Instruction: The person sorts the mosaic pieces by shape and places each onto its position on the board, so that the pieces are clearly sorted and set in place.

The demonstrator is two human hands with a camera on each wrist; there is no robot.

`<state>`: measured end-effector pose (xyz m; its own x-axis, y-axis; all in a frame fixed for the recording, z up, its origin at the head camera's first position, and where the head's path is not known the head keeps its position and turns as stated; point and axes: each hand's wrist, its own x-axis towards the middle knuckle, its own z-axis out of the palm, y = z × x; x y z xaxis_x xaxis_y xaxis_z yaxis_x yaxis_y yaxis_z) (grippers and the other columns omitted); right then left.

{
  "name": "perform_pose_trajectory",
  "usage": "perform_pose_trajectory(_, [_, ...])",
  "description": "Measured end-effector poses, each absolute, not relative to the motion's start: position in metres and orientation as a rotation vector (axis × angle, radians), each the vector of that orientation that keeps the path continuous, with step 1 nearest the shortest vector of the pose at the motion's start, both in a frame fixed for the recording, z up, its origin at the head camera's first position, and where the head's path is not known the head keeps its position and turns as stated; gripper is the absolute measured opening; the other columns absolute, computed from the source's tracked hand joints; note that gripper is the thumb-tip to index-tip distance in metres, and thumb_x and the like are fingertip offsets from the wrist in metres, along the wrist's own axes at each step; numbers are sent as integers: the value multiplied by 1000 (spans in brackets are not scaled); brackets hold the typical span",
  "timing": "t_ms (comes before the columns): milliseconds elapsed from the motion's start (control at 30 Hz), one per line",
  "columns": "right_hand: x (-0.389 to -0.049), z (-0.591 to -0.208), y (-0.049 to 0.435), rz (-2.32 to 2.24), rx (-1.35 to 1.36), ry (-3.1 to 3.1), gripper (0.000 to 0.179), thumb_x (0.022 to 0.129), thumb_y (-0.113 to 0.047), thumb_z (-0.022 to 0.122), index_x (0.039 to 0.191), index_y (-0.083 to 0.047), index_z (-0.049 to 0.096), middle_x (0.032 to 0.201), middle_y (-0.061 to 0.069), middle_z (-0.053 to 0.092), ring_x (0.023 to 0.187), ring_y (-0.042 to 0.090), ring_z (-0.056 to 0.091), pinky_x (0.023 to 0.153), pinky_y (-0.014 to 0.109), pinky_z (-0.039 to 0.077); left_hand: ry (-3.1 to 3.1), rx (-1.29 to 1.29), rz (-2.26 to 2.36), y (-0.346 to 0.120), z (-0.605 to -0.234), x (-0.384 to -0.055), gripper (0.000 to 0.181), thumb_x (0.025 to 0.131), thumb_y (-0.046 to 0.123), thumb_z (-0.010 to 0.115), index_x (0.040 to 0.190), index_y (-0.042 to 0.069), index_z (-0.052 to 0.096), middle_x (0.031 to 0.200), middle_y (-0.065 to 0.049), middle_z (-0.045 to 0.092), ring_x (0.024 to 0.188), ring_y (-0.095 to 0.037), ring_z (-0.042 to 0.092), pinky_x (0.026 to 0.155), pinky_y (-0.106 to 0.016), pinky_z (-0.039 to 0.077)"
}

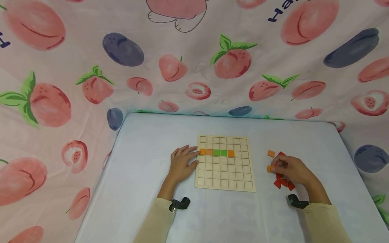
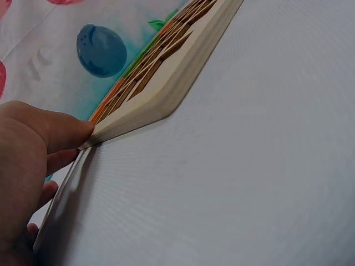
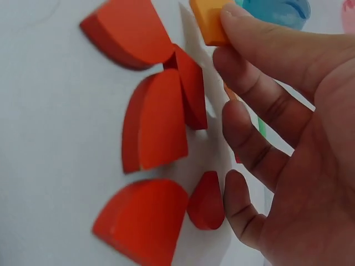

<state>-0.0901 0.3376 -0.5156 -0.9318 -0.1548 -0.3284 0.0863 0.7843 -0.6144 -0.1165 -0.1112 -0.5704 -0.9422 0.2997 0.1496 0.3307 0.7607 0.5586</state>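
Observation:
A pale wooden grid board (image 1: pixel 225 175) lies on the table, with a row of orange and green square tiles (image 1: pixel 220 153) set in one line of its cells. My left hand (image 1: pixel 180 165) rests beside the board's left edge, fingers extended and touching it. In the left wrist view the thumb (image 2: pixel 72 128) presses against the board's side. Right of the board, my right hand (image 1: pixel 291 170) pinches an orange square tile (image 3: pixel 209 23) between thumb and forefinger. Several red quarter-round pieces (image 3: pixel 158 122) lie under and beside that hand. Another orange tile (image 1: pixel 271 153) sits just beyond it.
A white cloth covers the table (image 1: pixel 152 135). Behind it and to the left hangs a fruit-print curtain (image 1: pixel 170 40). Each wrist wears a black camera mount, one on the left (image 1: pixel 180 204) and one on the right (image 1: pixel 297 201).

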Motion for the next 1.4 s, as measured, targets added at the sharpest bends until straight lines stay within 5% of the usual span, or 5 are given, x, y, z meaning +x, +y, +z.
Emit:
perform_pose_trajectory(467, [-95, -514, 318, -975, -85, 2745, 29, 91, -43, 76, 105, -19, 68, 95, 2, 68, 86, 20, 59, 65, 25, 51, -2897, -515, -960, -110, -570, -116, 39, 97, 31, 66, 135, 25, 68, 150, 6, 58, 149, -25, 39, 120, -60, 20])
perform_pose_trajectory(1400, [-125, -525, 264, -1144, -145, 2729, 19, 93, -33, 76, 99, -17, 68, 92, 1, 70, 84, 16, 62, 74, 23, 49, -2894, -525, -948, -112, -570, -116, 39, 96, 31, 66, 135, 24, 68, 150, 5, 57, 148, -25, 39, 120, -60, 21])
